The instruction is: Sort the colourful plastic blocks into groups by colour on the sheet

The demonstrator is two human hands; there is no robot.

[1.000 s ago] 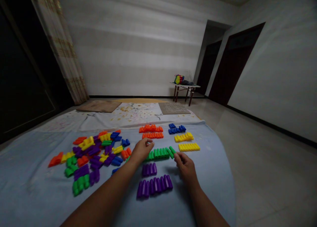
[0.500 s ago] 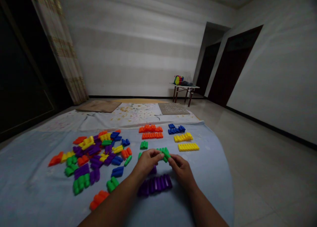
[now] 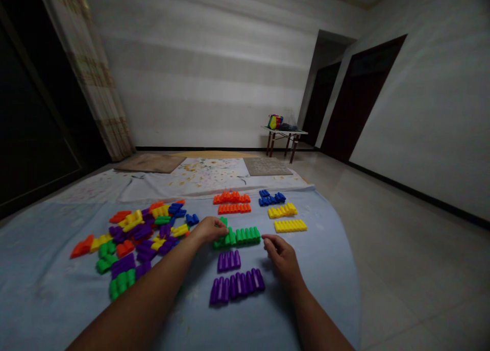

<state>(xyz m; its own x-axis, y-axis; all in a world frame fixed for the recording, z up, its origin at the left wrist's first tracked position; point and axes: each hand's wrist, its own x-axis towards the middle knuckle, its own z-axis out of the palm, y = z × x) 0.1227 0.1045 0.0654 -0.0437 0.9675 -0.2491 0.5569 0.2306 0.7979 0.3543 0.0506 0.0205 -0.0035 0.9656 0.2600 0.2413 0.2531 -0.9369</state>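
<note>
My left hand [image 3: 212,229] is closed, with its fingertips at a small green ribbed toy block [image 3: 223,221], which it partly covers. Just below its fingers runs a row of green ribbed blocks [image 3: 248,234] on the light blue cloth. My right hand [image 3: 282,258] hovers beside the right end of that row, its fingers loosely curled and slightly apart with nothing in them. Closer to me lie a short purple block [image 3: 228,260] and a longer row of purple blocks [image 3: 238,286].
A mixed heap of coloured blocks [image 3: 141,233] spreads to the left, partly behind my left forearm. Beyond the green row are orange rows [image 3: 234,208], blue blocks [image 3: 272,199] and yellow rows [image 3: 290,225]. Two flat boards [image 3: 268,166] lie at the table's far side.
The green piece held between both hands is now down in the green row. My left hand has moved left to another green block; my right hand has come away slightly to the right.
</note>
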